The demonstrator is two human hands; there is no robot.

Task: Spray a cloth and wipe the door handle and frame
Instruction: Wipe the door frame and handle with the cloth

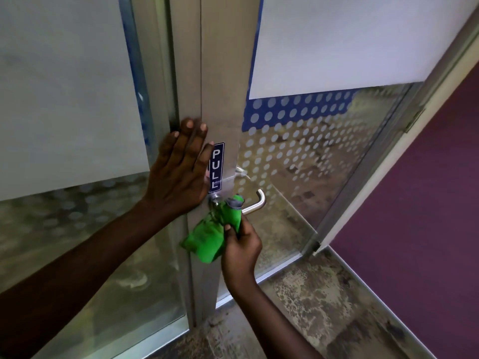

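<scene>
A green cloth [211,235] is bunched in my right hand [242,248], its upper end pressed against the base of the silver lever door handle [256,202]. The handle's bent free end sticks out to the right of the cloth. My left hand [178,167] lies flat, fingers spread, on the aluminium door frame [223,99], partly covering a blue PULL sticker [217,167]. No spray bottle is in view.
The glass door [311,156] carries white frosted film, a blue band and dot pattern. A fixed glass panel [64,112] stands to the left. A purple wall [427,203] is on the right. The floor [324,307] below is mottled brown.
</scene>
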